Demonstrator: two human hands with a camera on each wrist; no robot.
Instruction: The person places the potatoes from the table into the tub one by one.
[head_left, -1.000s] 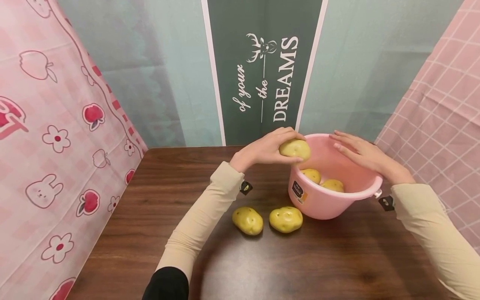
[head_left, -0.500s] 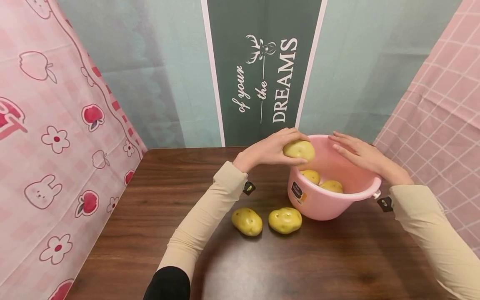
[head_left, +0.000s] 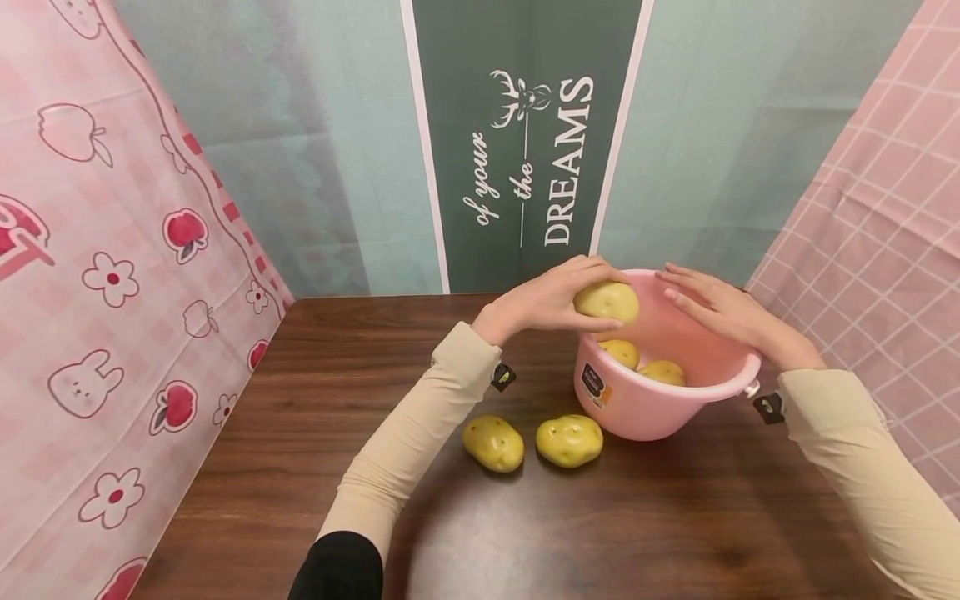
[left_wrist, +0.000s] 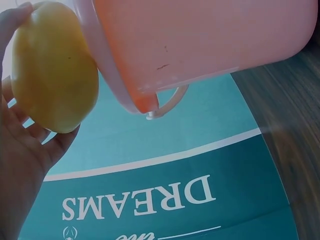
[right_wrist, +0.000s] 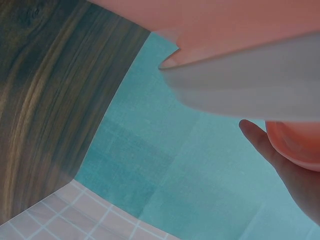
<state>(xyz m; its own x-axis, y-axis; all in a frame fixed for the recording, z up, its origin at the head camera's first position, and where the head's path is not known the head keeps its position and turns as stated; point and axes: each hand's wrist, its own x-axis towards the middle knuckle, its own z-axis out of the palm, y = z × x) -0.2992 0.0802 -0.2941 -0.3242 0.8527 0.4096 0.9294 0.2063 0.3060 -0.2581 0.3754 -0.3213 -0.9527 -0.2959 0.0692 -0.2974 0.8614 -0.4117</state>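
My left hand [head_left: 551,296] grips a yellow potato [head_left: 611,304] at the left rim of a pink bucket [head_left: 645,417]. In the left wrist view the fingers wrap behind that potato, close beside the bucket's rim. Two more potatoes show inside the bucket, a left potato [head_left: 621,353] and a right potato [head_left: 664,372]. Across the bucket's right rim rests my right hand [head_left: 720,312], its fingers fairly straight. Only part of the right hand [right_wrist: 295,185] shows in the right wrist view, against the bucket's edge.
Two potatoes lie on the brown wooden table [head_left: 337,400] in front of the bucket: one potato [head_left: 492,444] to the left, another potato [head_left: 570,442] near the bucket's base. Printed curtains [head_left: 517,167] enclose the table at the back and both sides.
My left hand has moved slightly right with its potato, which now reaches further over the bucket's opening. The right hand stays on the rim, and the table potatoes have not moved.
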